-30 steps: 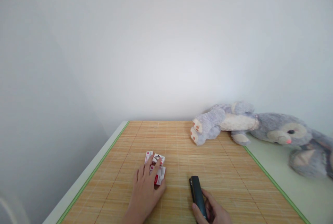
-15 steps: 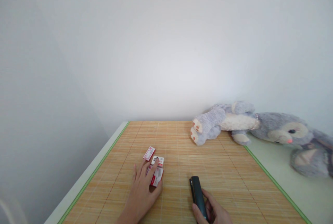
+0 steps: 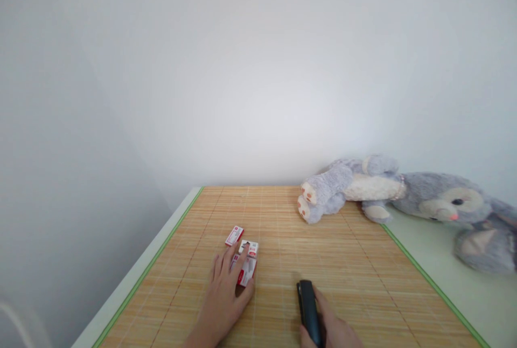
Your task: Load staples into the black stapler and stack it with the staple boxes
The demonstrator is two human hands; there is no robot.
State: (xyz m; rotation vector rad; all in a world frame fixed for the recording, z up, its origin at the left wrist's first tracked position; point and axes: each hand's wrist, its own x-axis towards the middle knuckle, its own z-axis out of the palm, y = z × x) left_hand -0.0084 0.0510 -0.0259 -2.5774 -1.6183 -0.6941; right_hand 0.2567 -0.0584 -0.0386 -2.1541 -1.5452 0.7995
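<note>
We can read no word, number or brand. The far box (image 3: 234, 235), the middle box (image 3: 251, 248) at its five o'clock and the near box (image 3: 247, 275) under our left fingers (image 3: 241, 262) each bear red patches and small dark print on white, too small and blurred to make out. The stapler (image 3: 309, 309) in our right hand (image 3: 336, 333) shows no legible mark.

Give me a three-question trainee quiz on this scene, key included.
1. True or false: the right hand holds the dark stapler.
2. What do the fingers of the left hand rest on?
3. The plush rabbit lies: A) at the far right, B) at the far left, C) under the left hand.
Key: 1 true; 2 small red-and-white boxes; 3 A.
</note>
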